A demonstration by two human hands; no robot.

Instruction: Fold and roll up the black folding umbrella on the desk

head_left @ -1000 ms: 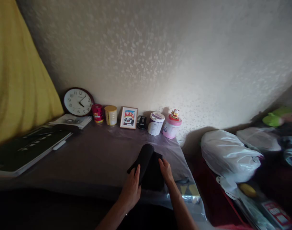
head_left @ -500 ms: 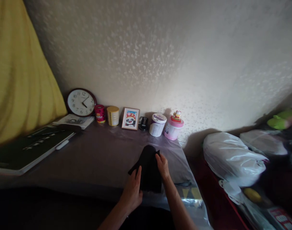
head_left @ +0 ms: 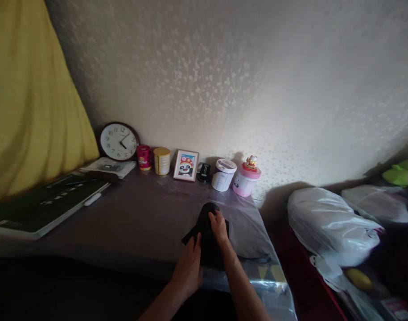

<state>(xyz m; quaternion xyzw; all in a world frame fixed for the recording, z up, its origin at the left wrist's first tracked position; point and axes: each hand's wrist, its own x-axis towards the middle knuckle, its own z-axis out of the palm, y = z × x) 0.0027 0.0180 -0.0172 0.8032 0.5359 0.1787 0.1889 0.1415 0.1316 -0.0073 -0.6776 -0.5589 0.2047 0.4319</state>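
Observation:
A black folded cloth [head_left: 204, 220] lies near the front right of a purple table [head_left: 137, 218] covered with clear plastic. My left hand [head_left: 189, 266] rests on the cloth's near left side, thumb up against it, fingers mostly hidden. My right hand [head_left: 218, 227] lies on top of the cloth toward its far end, fingers curled over the fabric and gripping it.
Along the wall stand a clock [head_left: 119, 141], a red tin [head_left: 144, 157], a yellow tin [head_left: 161, 160], a panda picture frame [head_left: 186, 165], a white tub [head_left: 224, 174] and a pink jar [head_left: 246, 179]. Books [head_left: 46, 203] lie left by a yellow curtain [head_left: 26, 102]. Plastic bags [head_left: 327, 223] pile up right.
My right hand has slid from the cloth's right edge up onto its far end. The raised roll of cloth has flattened. The view has shifted slightly.

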